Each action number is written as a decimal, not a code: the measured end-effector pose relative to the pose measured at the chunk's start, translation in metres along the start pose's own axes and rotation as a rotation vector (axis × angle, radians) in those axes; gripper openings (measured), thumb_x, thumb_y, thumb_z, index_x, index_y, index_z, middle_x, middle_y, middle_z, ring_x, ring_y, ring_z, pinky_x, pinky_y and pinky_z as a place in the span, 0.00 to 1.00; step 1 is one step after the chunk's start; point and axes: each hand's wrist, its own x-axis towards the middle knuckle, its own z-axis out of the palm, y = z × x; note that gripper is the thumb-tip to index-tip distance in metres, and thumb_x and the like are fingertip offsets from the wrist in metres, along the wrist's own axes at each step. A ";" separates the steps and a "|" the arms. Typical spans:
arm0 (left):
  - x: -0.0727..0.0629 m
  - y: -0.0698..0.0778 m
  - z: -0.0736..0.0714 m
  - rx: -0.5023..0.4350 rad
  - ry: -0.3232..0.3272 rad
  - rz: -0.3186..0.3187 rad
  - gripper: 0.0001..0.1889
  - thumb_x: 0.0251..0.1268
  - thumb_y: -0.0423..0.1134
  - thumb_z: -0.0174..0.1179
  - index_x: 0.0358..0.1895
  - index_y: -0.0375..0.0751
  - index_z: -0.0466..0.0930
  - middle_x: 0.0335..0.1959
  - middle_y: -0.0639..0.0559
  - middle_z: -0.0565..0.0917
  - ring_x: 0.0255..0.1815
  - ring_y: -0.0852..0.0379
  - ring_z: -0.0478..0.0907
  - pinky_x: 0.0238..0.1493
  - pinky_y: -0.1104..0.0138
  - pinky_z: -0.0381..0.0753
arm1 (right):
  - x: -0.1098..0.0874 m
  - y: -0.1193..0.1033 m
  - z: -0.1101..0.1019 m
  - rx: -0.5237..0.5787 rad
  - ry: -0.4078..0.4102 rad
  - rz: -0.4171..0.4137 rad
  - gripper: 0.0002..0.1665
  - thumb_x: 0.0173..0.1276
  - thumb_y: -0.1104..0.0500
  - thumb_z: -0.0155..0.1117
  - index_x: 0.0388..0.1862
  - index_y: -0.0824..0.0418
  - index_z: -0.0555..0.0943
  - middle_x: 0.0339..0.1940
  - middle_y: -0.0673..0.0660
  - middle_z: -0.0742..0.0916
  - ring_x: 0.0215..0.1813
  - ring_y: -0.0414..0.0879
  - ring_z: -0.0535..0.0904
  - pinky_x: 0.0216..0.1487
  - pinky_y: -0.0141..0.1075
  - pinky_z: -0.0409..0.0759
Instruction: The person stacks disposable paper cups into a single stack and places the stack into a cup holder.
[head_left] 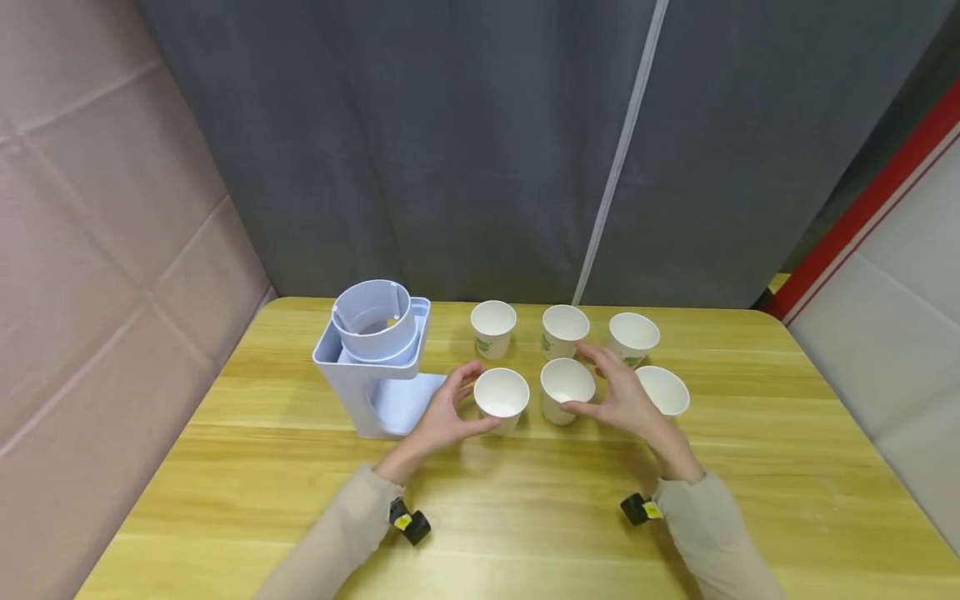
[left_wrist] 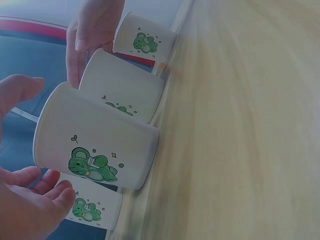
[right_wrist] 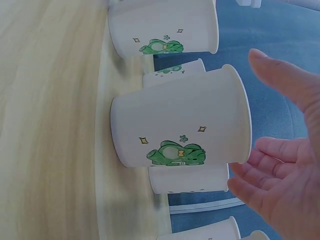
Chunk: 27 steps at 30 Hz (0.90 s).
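Both hands are raised over a group of white paper cups printed with a green cartoon animal. My left hand (head_left: 441,417) has thumb and fingers spread around the front-left cup (head_left: 501,393), and its fingers lie close to the rim. In the left wrist view that cup (left_wrist: 97,135) stands upright on the table with the thumb apart from it. My right hand (head_left: 622,400) is around the front-middle cup (head_left: 567,383), thumb and fingers wide apart. The right wrist view shows this cup (right_wrist: 180,117) with the fingertips right at its rim.
Behind stand a left cup (head_left: 493,333), a middle cup (head_left: 562,321) and a right cup (head_left: 633,333). Another cup (head_left: 663,392) is partly hidden by my right hand. At left stands a pale lavender plastic stand (head_left: 348,387) with a round holder (head_left: 375,342). A grey curtain (head_left: 450,167) hangs behind the wooden table (head_left: 525,533).
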 end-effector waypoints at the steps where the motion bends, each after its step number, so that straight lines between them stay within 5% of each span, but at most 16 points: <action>1: 0.000 0.000 0.000 0.000 -0.005 0.000 0.42 0.41 0.21 0.69 0.63 0.18 0.57 0.60 0.27 0.67 0.63 0.34 0.63 0.64 0.49 0.64 | 0.000 0.000 0.000 -0.001 -0.001 -0.002 0.50 0.41 0.61 0.80 0.62 0.75 0.66 0.52 0.69 0.78 0.54 0.61 0.73 0.48 0.53 0.77; 17: 0.002 -0.011 0.003 0.045 -0.048 -0.026 0.45 0.40 0.23 0.71 0.65 0.21 0.56 0.59 0.31 0.70 0.61 0.38 0.66 0.64 0.50 0.65 | -0.002 0.005 0.007 -0.046 0.007 -0.011 0.47 0.38 0.60 0.81 0.57 0.77 0.70 0.52 0.70 0.78 0.48 0.60 0.75 0.43 0.51 0.78; 27: 0.003 -0.014 0.006 0.072 -0.030 -0.063 0.46 0.39 0.24 0.72 0.65 0.23 0.57 0.59 0.34 0.71 0.60 0.41 0.68 0.63 0.53 0.66 | -0.002 0.005 0.009 -0.036 -0.021 0.075 0.48 0.39 0.57 0.81 0.57 0.76 0.70 0.48 0.68 0.78 0.48 0.59 0.76 0.46 0.49 0.79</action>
